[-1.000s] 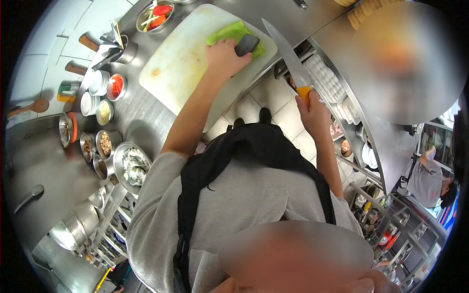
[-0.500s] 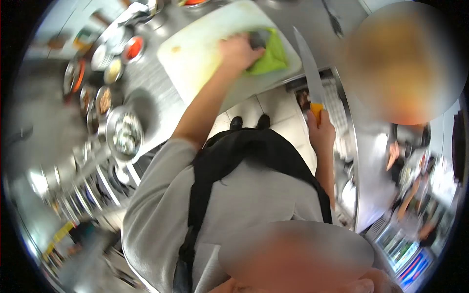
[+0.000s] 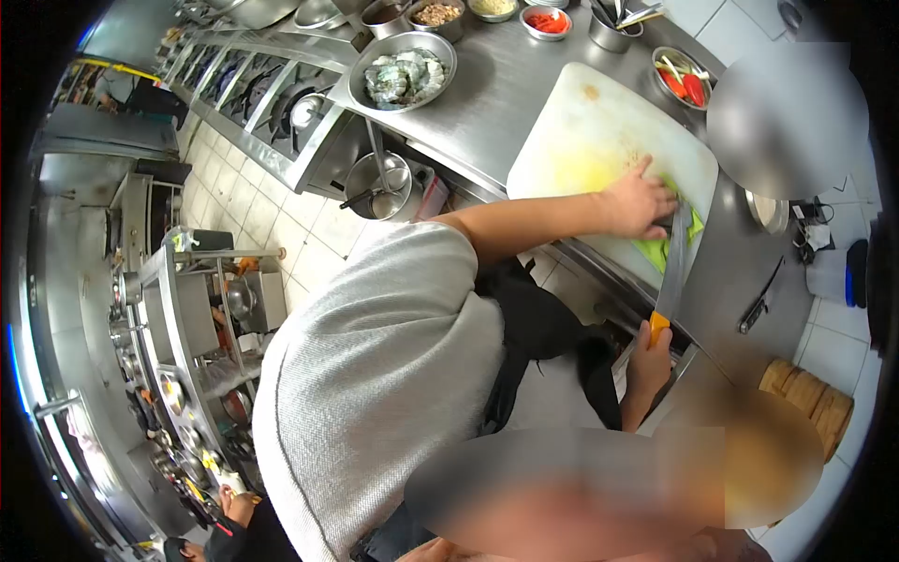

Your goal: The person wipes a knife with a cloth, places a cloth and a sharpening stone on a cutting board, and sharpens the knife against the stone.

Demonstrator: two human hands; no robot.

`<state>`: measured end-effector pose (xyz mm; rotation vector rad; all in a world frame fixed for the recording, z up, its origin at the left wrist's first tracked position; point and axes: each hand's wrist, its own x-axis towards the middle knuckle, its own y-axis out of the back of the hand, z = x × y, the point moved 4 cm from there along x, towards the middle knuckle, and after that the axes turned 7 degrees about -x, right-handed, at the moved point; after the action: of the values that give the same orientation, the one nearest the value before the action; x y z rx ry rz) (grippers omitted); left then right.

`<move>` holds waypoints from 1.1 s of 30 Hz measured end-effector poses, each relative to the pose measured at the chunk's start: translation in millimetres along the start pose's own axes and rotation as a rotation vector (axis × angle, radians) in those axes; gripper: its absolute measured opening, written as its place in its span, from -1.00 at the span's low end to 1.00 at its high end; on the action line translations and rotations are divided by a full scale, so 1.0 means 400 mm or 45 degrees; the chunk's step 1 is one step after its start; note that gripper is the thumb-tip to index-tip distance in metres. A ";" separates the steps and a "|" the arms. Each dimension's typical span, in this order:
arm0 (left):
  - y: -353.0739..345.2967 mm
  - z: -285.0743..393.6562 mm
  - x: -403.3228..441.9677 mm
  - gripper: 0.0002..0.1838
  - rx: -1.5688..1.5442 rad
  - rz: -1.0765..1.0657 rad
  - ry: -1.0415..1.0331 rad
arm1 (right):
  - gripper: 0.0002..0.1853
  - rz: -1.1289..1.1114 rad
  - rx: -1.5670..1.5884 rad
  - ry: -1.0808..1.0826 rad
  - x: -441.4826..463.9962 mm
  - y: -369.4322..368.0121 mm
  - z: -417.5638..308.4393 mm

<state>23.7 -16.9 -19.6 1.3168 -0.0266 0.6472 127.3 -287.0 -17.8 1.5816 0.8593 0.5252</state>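
My right hand (image 3: pixel 648 365) is closed round the orange handle of a large kitchen knife (image 3: pixel 672 267). The blade reaches over the near end of a white cutting board (image 3: pixel 576 117) and crosses a bright green piece (image 3: pixel 653 251). I cannot tell whether that piece is a leaf, a vegetable or a cloth. On top of it lies my left hand (image 3: pixel 640 201), palm down with its fingers stretched out and the thumb apart. Its fingertips are beside the blade. Something dark shows under the fingers, mostly hidden.
A metal bowl of shrimp-like pieces (image 3: pixel 403 75) stands on the steel counter. Beyond are bowls of chopped red pieces (image 3: pixel 546 22) and cut vegetables (image 3: pixel 688 84). A second knife (image 3: pixel 760 298) lies right of the board. A pot (image 3: pixel 376 183) sits below counter level. Another person (image 3: pixel 239 515) is at lower left.
The view has swung, so the board now appears further right. The knife, earlier held beside the board, now lies over the green piece. My left hand has flattened, fingers extended, on that piece.
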 end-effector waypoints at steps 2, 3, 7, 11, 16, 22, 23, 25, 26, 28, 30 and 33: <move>-0.016 0.022 0.002 -0.36 0.028 0.015 -0.184 | -0.56 0.007 -0.017 0.015 0.010 0.009 0.007; -0.016 0.021 0.013 -0.36 0.040 0.018 -0.192 | -0.56 0.004 -0.044 0.036 0.022 0.010 0.000; 0.026 0.029 0.032 -0.40 0.085 -0.263 -0.103 | -0.54 -0.027 -0.040 -0.029 0.022 -0.001 0.000; 0.078 0.020 0.059 -0.46 0.064 0.225 -0.126 | -0.53 -0.008 -0.052 -0.009 0.061 0.009 -0.004; 0.111 -0.019 0.089 -0.49 0.081 0.225 -0.100 | -0.59 -0.023 0.062 -0.024 0.064 0.018 -0.013; 0.000 -0.001 0.117 -0.48 0.229 -0.211 -0.132 | -0.62 -0.040 0.145 -0.017 0.092 0.036 -0.024; -0.008 -0.018 0.129 -0.47 0.273 -0.282 -0.070 | -0.61 -0.004 0.134 0.023 0.137 0.029 -0.032; -0.034 -0.100 0.178 -0.44 0.158 -0.170 -0.088 | -0.60 0.017 0.121 0.045 0.189 0.015 -0.039; -0.023 -0.102 0.190 -0.44 0.207 -0.204 -0.077 | -0.58 0.044 0.143 0.084 0.216 0.015 -0.045; -0.024 -0.068 0.179 -0.44 0.250 -0.258 -0.077 | -0.56 0.059 0.172 0.104 0.183 0.022 -0.035; -0.015 0.025 0.099 -0.40 0.285 -0.485 -0.047 | -0.56 -0.140 0.176 0.027 0.077 0.032 -0.012; -0.035 0.054 0.032 -0.48 0.317 -0.158 -0.298 | -0.55 -0.225 0.202 -0.012 0.029 0.006 0.034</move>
<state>47.9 -32.4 -21.2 1.6165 -0.0553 0.3965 145.2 -286.6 -19.8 1.6307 1.0431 0.3298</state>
